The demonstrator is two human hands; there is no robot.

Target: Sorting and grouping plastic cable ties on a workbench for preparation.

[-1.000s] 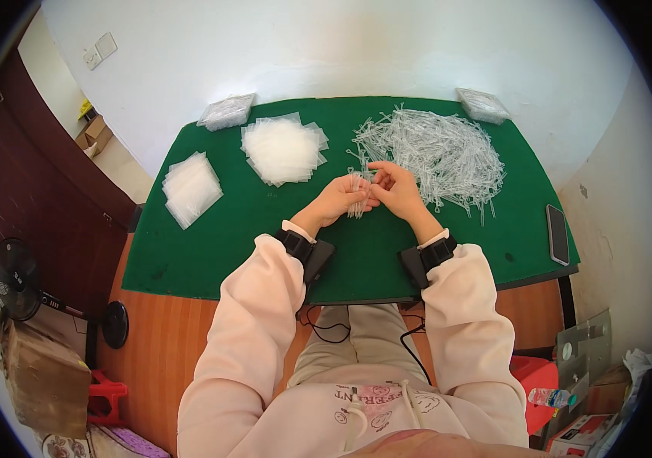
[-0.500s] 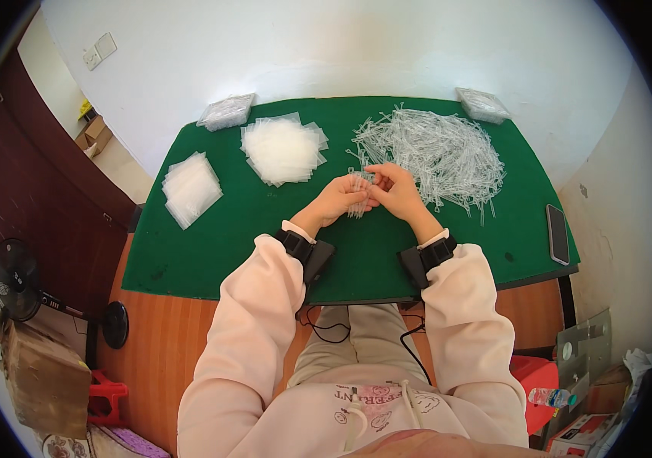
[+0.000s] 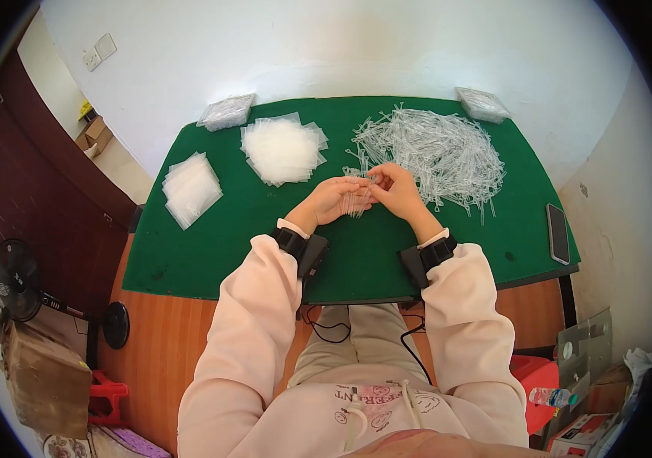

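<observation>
Over the middle of the green-topped table [image 3: 280, 252] I hold a small row of thin clear plastic sticks with looped ends [image 3: 353, 201]. My left hand [image 3: 327, 201] is closed around them, palm turned up, the sticks lying across its fingers. From the other side my right hand [image 3: 399, 195] meets it, thumb and fingers pinched at the row's right edge. Its fingertips partly hide the sticks there. Just beyond my right hand spreads a large loose heap of the same clear sticks [image 3: 444, 156].
Clear flat bags lie in a fanned pile [image 3: 283, 149] and a smaller stack [image 3: 192, 189] on the left. Filled clear packs stand at the back left [image 3: 226, 112] and back right [image 3: 484, 105]. A phone [image 3: 558, 234] rests by the right edge.
My left hand has shifted slightly left and its thumb has lifted off the sticks, showing more of the row. My right hand has barely moved.
</observation>
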